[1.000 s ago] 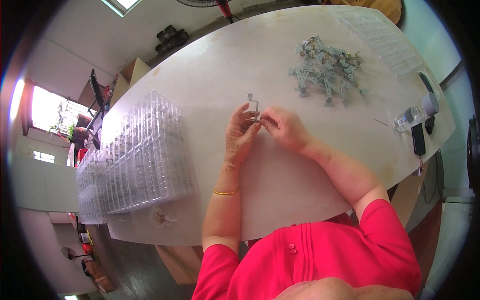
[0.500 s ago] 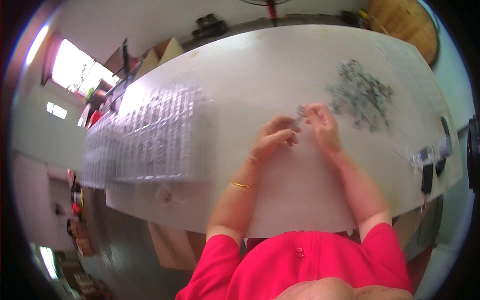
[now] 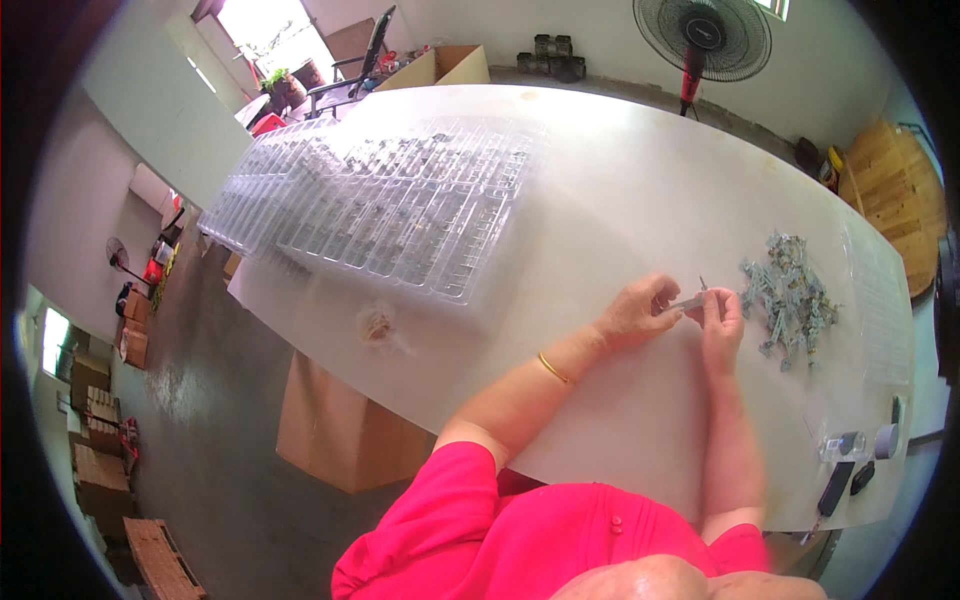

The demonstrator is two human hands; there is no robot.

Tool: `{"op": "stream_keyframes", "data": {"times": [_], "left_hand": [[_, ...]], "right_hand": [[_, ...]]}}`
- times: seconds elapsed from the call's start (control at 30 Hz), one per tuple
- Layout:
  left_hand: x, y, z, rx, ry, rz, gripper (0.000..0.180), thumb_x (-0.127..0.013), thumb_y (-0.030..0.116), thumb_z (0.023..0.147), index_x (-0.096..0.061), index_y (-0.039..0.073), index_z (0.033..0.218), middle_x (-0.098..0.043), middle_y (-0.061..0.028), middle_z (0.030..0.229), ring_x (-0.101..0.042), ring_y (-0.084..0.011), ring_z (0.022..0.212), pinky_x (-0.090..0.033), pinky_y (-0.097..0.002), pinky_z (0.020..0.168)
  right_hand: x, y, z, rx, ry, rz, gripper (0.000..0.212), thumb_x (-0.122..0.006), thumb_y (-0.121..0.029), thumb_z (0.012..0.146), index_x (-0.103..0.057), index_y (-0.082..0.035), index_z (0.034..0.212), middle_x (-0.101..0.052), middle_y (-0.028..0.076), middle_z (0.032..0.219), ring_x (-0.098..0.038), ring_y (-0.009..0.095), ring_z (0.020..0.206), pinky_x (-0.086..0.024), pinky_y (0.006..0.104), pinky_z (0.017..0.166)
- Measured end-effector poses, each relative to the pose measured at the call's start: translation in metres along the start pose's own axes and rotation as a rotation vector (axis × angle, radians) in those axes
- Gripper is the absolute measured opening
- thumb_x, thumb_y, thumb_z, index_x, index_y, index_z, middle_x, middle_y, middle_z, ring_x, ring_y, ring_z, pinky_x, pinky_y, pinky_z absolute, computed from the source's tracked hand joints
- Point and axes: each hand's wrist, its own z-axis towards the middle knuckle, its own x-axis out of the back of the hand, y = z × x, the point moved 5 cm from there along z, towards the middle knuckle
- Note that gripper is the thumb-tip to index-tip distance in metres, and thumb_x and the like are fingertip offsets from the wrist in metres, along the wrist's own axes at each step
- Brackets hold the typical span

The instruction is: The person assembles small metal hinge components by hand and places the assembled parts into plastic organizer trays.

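Note:
Over the table, my left hand (image 3: 640,312) and my right hand (image 3: 722,328) meet, with thumbs and fingertips pinched on a small flat grey metal part (image 3: 687,304). A thin dark pointed end sticks up beside the right fingertips; whether it belongs to the same part I cannot tell. Just right of my right hand lies a loose heap of small grey metal parts (image 3: 790,300). To the left of my hands are clear plastic trays (image 3: 465,285) with many narrow compartments, several of them holding small greyish pieces.
The white table (image 3: 600,200) has a small brownish bundle in clear film (image 3: 377,328) near its left front edge. A clear bottle (image 3: 842,446) and a black key fob (image 3: 862,478) lie at the right. A cardboard box (image 3: 340,430) stands beneath; a fan (image 3: 704,38) is beyond.
The view has swung left, so the table and trays appear farther right. My hands are closer together, and the flat metal part now shows between both hands' fingertips.

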Motion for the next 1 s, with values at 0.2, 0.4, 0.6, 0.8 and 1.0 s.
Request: {"op": "stream_keyframes", "data": {"times": [0.2, 0.4, 0.6, 0.8, 1.0], "left_hand": [[-0.004, 0.011, -0.005, -0.255, 0.125, 0.276, 0.018, -0.07, 0.005, 0.079, -0.058, 0.003, 0.092, -0.062, -0.0112, 0.085, -0.063, -0.0271, 0.075, -0.052, -0.0372, 0.067], [-0.005, 0.013, -0.006, -0.348, 0.189, 0.388, 0.015, -0.068, 0.003, 0.077, -0.059, 0.003, 0.09, -0.063, -0.0113, 0.079, -0.062, -0.0298, 0.073, -0.05, -0.0402, 0.068], [0.006, 0.007, -0.001, -0.133, 0.235, 0.288, 0.013, -0.068, 0.006, 0.082, -0.061, 0.001, 0.092, -0.065, -0.0138, 0.082, -0.064, -0.0268, 0.074, -0.053, -0.0366, 0.07], [0.028, 0.047, 0.008, -0.059, 0.371, 0.138, 0.013, -0.069, 0.008, 0.086, -0.064, -0.002, 0.094, -0.07, -0.0118, 0.087, -0.066, -0.0176, 0.079, -0.054, -0.0309, 0.074], [0.085, 0.119, 0.012, -0.154, 0.474, 0.167, 0.012, -0.068, 0.008, 0.086, -0.067, -0.001, 0.094, -0.07, -0.0086, 0.084, -0.064, -0.0127, 0.077, -0.053, -0.0278, 0.073]], "right_hand": [[0.0, 0.003, -0.001, -0.018, 0.017, -0.018, 0.015, -0.056, -0.017, 0.101, -0.055, -0.002, 0.098, -0.062, 0.004, 0.089, -0.063, 0.011, 0.074, -0.059, 0.0275, 0.072], [0.002, 0.008, -0.002, -0.056, -0.004, -0.023, 0.016, -0.055, -0.018, 0.101, -0.053, -0.002, 0.099, -0.062, 0.005, 0.093, -0.063, 0.011, 0.078, -0.058, 0.0271, 0.073], [0.001, 0.005, -0.003, -0.004, 0.117, 0.062, 0.015, -0.054, -0.019, 0.102, -0.053, -0.004, 0.101, -0.06, 0.005, 0.099, -0.06, 0.012, 0.088, -0.056, 0.0279, 0.077], [0.009, 0.016, -0.001, 0.003, 0.084, 0.068, 0.016, -0.055, -0.02, 0.101, -0.053, -0.004, 0.1, -0.06, 0.005, 0.099, -0.059, 0.012, 0.085, -0.054, 0.0275, 0.074], [0.006, 0.012, -0.002, -0.034, 0.065, 0.065, 0.017, -0.055, -0.021, 0.102, -0.053, -0.004, 0.1, -0.06, 0.005, 0.098, -0.059, 0.011, 0.082, -0.054, 0.0267, 0.074]]}}
